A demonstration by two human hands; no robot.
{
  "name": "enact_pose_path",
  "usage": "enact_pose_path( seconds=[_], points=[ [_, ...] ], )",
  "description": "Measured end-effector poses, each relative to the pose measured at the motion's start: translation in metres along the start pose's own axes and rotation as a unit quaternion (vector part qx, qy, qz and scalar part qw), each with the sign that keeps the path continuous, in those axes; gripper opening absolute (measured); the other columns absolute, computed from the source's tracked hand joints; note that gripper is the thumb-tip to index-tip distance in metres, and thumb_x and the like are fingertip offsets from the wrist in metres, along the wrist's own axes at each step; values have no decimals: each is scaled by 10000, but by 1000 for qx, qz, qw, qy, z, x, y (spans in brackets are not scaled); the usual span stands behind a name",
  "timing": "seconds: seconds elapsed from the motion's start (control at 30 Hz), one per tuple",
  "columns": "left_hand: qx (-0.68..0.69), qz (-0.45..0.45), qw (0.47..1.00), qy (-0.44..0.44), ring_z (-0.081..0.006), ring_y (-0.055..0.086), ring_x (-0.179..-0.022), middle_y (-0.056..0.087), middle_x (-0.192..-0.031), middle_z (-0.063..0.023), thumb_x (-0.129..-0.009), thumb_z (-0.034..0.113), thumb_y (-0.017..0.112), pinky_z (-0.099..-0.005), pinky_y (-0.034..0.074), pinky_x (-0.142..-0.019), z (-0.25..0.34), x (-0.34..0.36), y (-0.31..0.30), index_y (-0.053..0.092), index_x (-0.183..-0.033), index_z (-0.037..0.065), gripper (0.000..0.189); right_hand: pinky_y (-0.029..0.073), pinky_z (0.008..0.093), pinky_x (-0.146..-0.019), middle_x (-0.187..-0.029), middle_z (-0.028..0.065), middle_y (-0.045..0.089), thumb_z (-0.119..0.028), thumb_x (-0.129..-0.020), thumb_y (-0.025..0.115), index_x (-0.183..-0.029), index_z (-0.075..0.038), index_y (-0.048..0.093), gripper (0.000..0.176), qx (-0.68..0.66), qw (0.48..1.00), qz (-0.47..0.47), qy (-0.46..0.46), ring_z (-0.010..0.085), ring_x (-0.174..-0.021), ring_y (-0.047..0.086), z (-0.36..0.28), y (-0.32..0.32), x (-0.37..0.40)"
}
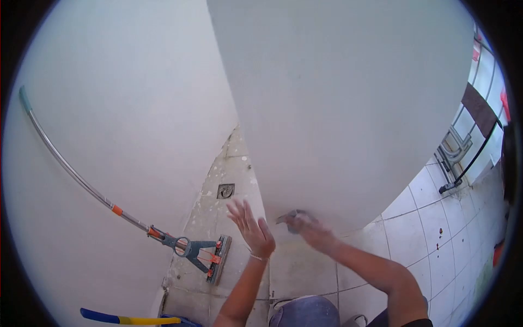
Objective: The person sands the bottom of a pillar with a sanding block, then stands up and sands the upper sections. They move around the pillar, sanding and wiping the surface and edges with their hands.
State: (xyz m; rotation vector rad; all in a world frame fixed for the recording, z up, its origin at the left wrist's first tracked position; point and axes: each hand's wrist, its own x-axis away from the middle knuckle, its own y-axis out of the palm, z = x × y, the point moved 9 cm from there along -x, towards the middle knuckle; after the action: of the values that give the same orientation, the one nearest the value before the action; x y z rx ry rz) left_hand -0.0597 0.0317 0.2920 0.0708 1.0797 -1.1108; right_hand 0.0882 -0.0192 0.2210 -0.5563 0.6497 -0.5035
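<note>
My left hand (pixel 253 231) is raised beside the vertical edge of a pale wall panel (pixel 348 109). Its fingers are spread, and nothing is in it. A light band circles that wrist. Low on the panel, my right hand (pixel 315 231) is closed around a dark grey thing (pixel 294 214) held at the surface. Motion blurs this hand, so the exact kind of the grey thing cannot be made out.
A squeeze mop (pixel 188 248) leans on the left wall, its head on the tiled floor. A floor drain (pixel 225 191) lies beyond my left hand. A blue and yellow handle (pixel 131 320) shows at bottom left. Metal tubing (pixel 455 150) stands at the right.
</note>
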Motion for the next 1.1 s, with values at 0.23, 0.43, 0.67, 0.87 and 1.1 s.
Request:
enact_pose_path(
  seconds=[0.23,0.43,0.67,0.87,1.1],
  points=[
    [42,154,974,160,-497,-17,-1497,216,-1622,-214,-1035,288,388,-593,-114,-1164,98,-147,-32,281,-1536,-12,594,354,440,-1023,-1512,-143,473,-222,-939,555,-1408,-378,555,495,121,966,186,128,207,-1478,316,219,-151,-65],
    [-119,136,950,254,-471,-50,-1504,229,-1620,-200,-1042,285,348,-585,-154,-1159,144,-174,-36,287,-1534,-8,576,432,410,-862,-1467,-54,532,-173,-901,572,-1417,-364,545,551,-15,980,176,94,155,-1408,432,214,-133,-71],
    [-234,126,921,285,-462,-40,-1507,200,-1625,-214,-1051,305,291,-571,-145,-1169,146,-175,-39,225,-1550,-12,595,486,273,-828,-1537,-22,423,-147,-934,531,-1444,-172,513,510,-233,968,42,-77,121,-1429,369,50,-10,-21],
    [-203,120,907,348,-446,72,-1509,197,-1625,-212,-1051,445,280,-559,-32,-1205,206,-219,-57,236,-1545,-18,679,456,245,-737,-1516,-52,458,-186,-962,517,-1448,-207,522,486,-276,960,-13,-40,105,-1425,384,128,-33,-21],
    [-240,160,880,376,-368,113,-1525,183,-1637,-182,-1020,448,379,-486,56,-1231,342,-305,-85,233,-1561,17,707,346,378,-873,-1337,-85,642,-161,-976,486,-1352,-263,617,412,136,956,208,154,232,-1361,503,293,-145,14]
  ],
)
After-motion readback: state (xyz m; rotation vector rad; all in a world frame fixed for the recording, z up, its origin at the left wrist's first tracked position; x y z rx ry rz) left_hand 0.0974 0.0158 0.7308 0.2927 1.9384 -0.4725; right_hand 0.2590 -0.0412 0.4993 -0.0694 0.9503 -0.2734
